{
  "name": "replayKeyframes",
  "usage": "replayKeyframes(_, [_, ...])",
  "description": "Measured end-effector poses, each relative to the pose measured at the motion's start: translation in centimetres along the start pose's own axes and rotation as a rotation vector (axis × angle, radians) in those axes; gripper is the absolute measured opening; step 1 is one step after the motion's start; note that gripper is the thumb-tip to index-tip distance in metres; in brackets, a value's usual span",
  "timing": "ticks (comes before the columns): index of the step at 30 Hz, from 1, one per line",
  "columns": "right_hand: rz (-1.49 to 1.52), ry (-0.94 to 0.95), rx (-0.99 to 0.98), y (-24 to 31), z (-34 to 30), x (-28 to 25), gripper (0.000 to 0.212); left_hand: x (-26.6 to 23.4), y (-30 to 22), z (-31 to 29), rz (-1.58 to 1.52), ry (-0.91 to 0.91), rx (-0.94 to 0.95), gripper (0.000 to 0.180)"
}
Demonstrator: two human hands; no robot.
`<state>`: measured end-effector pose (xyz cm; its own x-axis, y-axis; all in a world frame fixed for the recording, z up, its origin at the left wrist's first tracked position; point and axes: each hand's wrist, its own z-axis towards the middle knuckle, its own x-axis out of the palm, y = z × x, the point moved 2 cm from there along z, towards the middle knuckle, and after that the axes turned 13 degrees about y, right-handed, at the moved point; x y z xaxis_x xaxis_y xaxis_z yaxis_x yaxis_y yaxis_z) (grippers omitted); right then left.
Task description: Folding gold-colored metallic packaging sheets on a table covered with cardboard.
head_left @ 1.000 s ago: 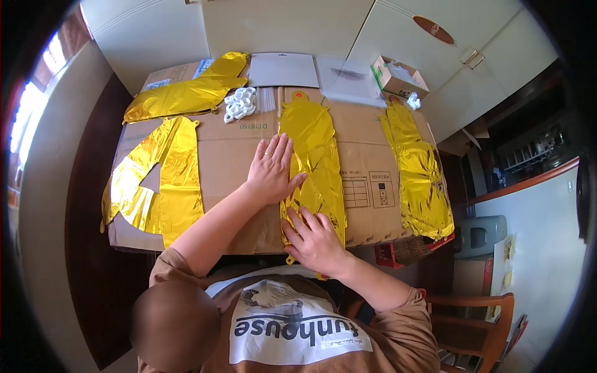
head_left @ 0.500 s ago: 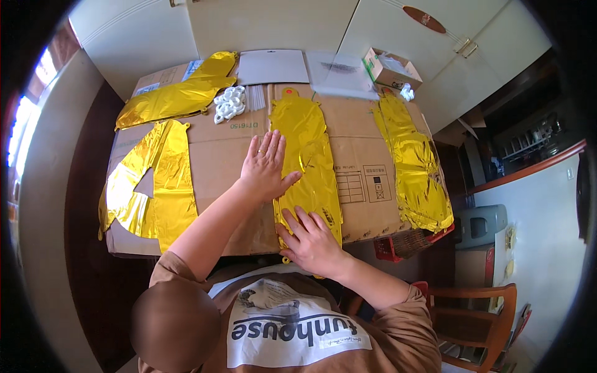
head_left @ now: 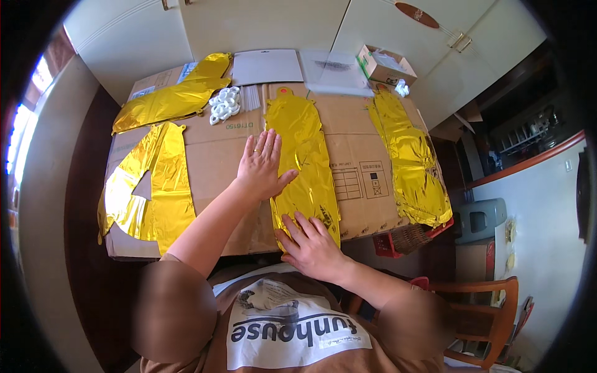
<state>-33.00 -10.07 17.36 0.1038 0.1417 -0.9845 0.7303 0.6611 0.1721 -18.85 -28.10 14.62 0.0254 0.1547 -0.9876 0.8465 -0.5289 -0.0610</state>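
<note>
Beneath the right hand [head_left: 314, 245] lies the near end of a long gold foil piece [head_left: 301, 143], stretched flat over the brown cardboard [head_left: 227, 155]. Those fingers are loosely spread and slightly bent, resting on the foil; I can't see them gripping anything, and the underside of the hand is hidden from me. Farther up, the left hand [head_left: 260, 171] lies along the foil's left edge, its fingers straight and nearly together, a ring on one, the thumb held out over the gold. It has hold of nothing that I can see.

Beyond the left fingertips sit a heap of white rings [head_left: 225, 105], some clear strips [head_left: 250, 97] and a white sheet [head_left: 267, 66]. Left of those fingers lies another gold piece [head_left: 173, 186] with an open gap in its shape, and past it, farther from the fingertips, a curved gold one [head_left: 165, 102]. Well to the right of the right-hand fingers stretches a crinkled gold piece [head_left: 413, 165].
</note>
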Motion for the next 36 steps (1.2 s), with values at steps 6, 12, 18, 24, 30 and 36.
replayKeyframes(6, [0.017, -0.01, -0.016, -0.3, 0.0, 0.0, 0.063, 0.2, 0.2, -0.1, -0.037, -0.023, 0.006, 0.095])
replayKeyframes(12, [0.018, -0.004, -0.039, -0.7, 0.2, -0.3, 0.063, 0.4, 0.9, -0.2, -0.159, -0.102, 0.039, 0.092])
replayKeyframes(18, [0.034, -0.004, -0.036, -0.8, 0.3, -0.8, 0.059, -1.8, 1.3, -1.1, -0.263, -0.214, 0.04, 0.086])
replayKeyframes(24, [0.068, 0.058, -0.04, -1.1, 0.6, -1.7, 0.057, -0.9, -1.3, -4.3, -0.169, -0.238, 0.134, 0.08])
replayKeyframes(30, [0.161, -0.259, -0.078, -6.7, 0.5, -3.1, 0.038, 0.6, -1.1, -4.6, -0.2, -0.238, 0.15, 0.077])
replayKeyframes(36, [0.222, -0.353, 0.209, -17.0, 4.4, -2.5, 0.033, 0.4, -1.4, -4.5, -0.215, -0.255, 0.16, 0.076])
